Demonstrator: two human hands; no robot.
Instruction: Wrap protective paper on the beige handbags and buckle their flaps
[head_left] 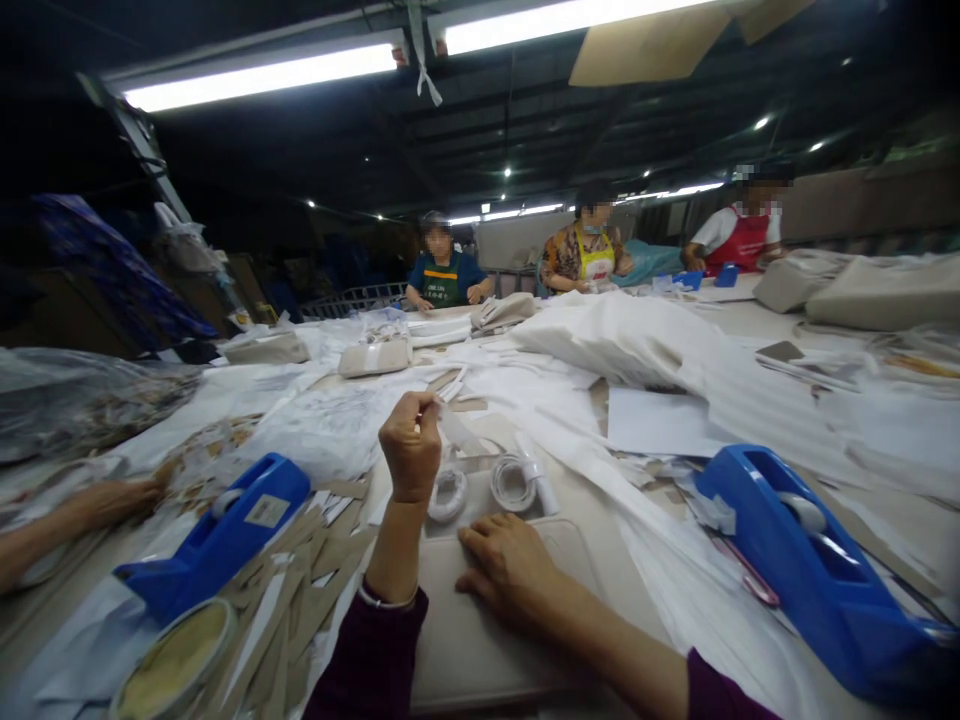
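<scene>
My left hand (pixel 410 445) is raised above the work, its fingers pinched on the end of a translucent strip that looks like clear tape (pixel 459 430). Below it lies a flat beige bag (pixel 465 640). My right hand (pixel 517 570) rests palm down on this bag, fingers stretched out. Just beyond those fingertips sit two coiled pale straps, one coil on the left (pixel 448 495) and one on the right (pixel 513 483). A white wrapped roll (pixel 536 475) stands against the right coil.
Blue tape dispensers stand at left (pixel 225 530) and right (pixel 810 570). An open round tin (pixel 176 660) and beige scrap strips (pixel 300 590) lie front left. White wrapping sheets (pixel 637 340) cover much of the table. Another person's arm (pixel 82 520) reaches in at left; several people work opposite.
</scene>
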